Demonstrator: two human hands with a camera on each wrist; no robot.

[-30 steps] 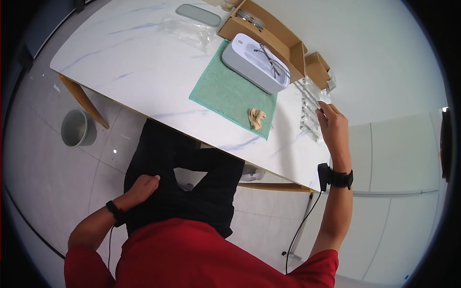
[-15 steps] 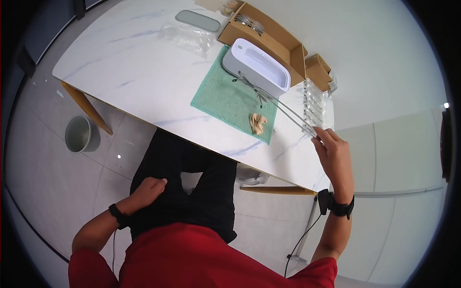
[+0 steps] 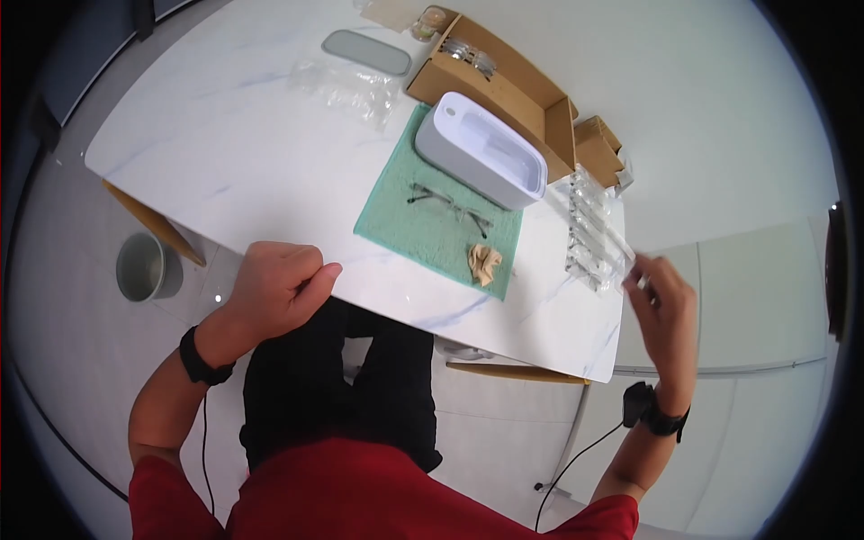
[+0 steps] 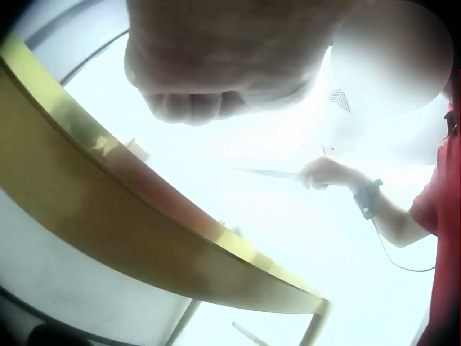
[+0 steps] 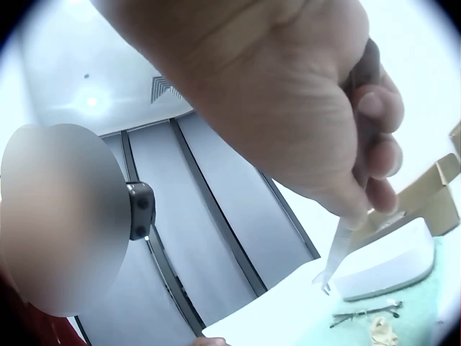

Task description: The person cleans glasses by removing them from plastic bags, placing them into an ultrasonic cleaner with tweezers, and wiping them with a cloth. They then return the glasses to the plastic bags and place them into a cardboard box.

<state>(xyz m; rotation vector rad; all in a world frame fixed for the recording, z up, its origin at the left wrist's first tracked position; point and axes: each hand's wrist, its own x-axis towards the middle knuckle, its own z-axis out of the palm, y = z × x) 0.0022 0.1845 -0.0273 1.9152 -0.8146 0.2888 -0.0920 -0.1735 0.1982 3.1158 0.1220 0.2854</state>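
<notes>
A pair of eyeglasses (image 3: pixel 455 210) with thin dark temples lies on the green towel (image 3: pixel 387 202), in front of the white-and-lilac cleaner tub (image 3: pixel 468 166). A crumpled beige cloth (image 3: pixel 484 264) is on the same towel, near its right front corner. Off the table's right edge, my right hand (image 3: pixel 664 301) grips long slim metal tongs (image 5: pixel 337 252), blurred in the head view; their tips point toward the tub in the right wrist view. My left hand (image 3: pixel 277 290) is raised over the front table edge in a fist, with nothing showing in it.
Behind the tub stands an open cardboard box (image 3: pixel 513 112) with more glasses (image 3: pixel 468 56) inside. Clear plastic packets (image 3: pixel 589 234) line the right side. A grey lid (image 3: pixel 366 51) and plastic bag (image 3: pixel 346 93) lie at the back left. A bin (image 3: pixel 147 267) stands on the floor.
The tongs lifted the eyeglasses out of the tub, and the glasses now lie on the towel, let go. My right hand has drawn back rightward; my left hand rose from the thigh.
</notes>
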